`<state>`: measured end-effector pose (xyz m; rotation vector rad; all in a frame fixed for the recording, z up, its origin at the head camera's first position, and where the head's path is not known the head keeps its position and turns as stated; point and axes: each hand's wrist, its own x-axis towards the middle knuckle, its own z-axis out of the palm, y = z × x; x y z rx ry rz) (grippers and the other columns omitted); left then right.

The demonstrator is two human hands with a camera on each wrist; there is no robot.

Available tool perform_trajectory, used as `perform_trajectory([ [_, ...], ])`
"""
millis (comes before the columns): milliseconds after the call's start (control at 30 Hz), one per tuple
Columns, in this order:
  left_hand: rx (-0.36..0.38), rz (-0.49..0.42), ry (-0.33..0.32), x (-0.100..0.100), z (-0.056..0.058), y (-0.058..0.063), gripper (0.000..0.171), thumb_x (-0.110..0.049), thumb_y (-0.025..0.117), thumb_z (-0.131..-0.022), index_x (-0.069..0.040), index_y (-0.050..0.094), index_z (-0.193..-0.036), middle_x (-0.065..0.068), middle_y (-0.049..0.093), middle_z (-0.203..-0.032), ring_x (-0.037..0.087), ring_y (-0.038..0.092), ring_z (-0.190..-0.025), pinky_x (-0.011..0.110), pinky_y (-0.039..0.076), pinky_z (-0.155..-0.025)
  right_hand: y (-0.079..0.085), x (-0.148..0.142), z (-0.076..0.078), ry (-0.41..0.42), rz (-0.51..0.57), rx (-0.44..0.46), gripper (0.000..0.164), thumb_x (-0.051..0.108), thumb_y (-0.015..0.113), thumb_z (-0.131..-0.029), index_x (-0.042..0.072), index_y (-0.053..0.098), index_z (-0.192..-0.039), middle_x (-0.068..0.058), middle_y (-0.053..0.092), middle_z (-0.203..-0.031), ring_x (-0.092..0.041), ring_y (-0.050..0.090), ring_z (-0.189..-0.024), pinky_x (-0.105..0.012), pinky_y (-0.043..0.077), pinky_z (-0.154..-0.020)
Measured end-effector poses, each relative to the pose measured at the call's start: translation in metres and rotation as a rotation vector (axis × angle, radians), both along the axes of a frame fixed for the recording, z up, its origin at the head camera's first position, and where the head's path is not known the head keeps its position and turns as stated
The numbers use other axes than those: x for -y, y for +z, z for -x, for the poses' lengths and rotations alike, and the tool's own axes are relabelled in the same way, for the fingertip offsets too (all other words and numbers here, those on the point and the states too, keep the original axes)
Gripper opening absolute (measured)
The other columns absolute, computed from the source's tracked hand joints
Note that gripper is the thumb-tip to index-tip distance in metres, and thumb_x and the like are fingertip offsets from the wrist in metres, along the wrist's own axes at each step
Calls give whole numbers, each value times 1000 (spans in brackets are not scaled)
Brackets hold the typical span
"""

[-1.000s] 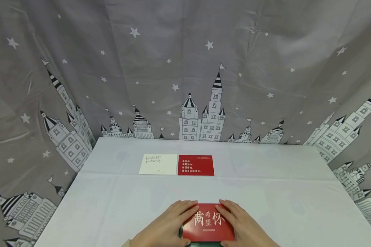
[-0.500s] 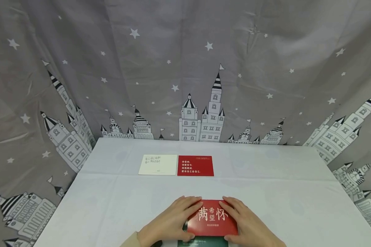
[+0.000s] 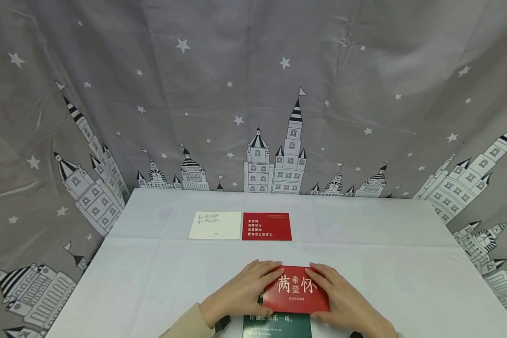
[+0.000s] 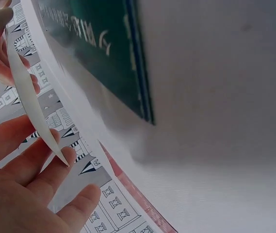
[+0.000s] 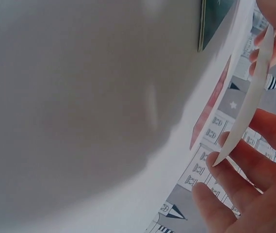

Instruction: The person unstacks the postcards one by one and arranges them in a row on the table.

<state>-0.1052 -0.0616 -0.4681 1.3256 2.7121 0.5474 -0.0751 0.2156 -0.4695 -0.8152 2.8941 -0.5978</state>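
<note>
Both hands hold one red card (image 3: 295,303) with large white Chinese characters, lifted above the table. My left hand (image 3: 247,291) pinches its left side, thumb at the near edge and fingertips at the far edge. On the right side, my right hand (image 3: 344,300) grips it the same way. In both wrist views the card shows edge-on as a thin pale strip (image 4: 32,104), slightly bowed. A small stack of green cards (image 3: 277,327) with white writing lies on the table just nearer than the held card, cut off by the head view's lower edge.
Farther back on the white table (image 3: 384,281), a cream card (image 3: 215,230) with handwriting lies beside another red card (image 3: 267,227) with white text. A grey curtain (image 3: 342,117) printed with castles and stars hangs behind the table and along its sides.
Both hands have moved forward and slightly right with the red card. More of the green stack shows behind them, on the near side. The two cards at the back have not moved.
</note>
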Motion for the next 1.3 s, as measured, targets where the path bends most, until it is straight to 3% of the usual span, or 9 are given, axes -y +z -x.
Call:
perform_trajectory([
  [233,42,35,6,-8,9,2,84,-39,77,-76,-10,40,-146,3,37,-148,20,34,-133,44,27,-111,0,-6,6,3,13,-43,88,44,82,-68,9,48,-141,-8,43,-142,-27,41,-127,-45,50,-90],
  [533,-6,56,6,-15,18,2,83,-40,76,-77,-10,40,-146,5,38,-148,23,32,-135,47,26,-111,1,-13,14,14,15,-81,84,39,82,-70,7,48,-140,-9,43,-142,-30,42,-127,-48,46,-95],
  [833,-8,73,19,-23,25,1,83,-41,75,-77,-10,40,-146,4,37,-148,23,31,-137,49,23,-111,1,-20,22,29,18,-70,85,37,83,-70,6,47,-141,-13,43,-141,-32,41,-127,-49,45,-96],
  [1300,-17,110,34,-35,40,1,85,-44,74,-77,-12,39,-147,3,38,-148,20,33,-135,47,23,-112,0,-31,36,58,34,-125,84,34,84,-69,1,49,-138,-16,44,-139,-35,44,-125,-50,43,-97],
])
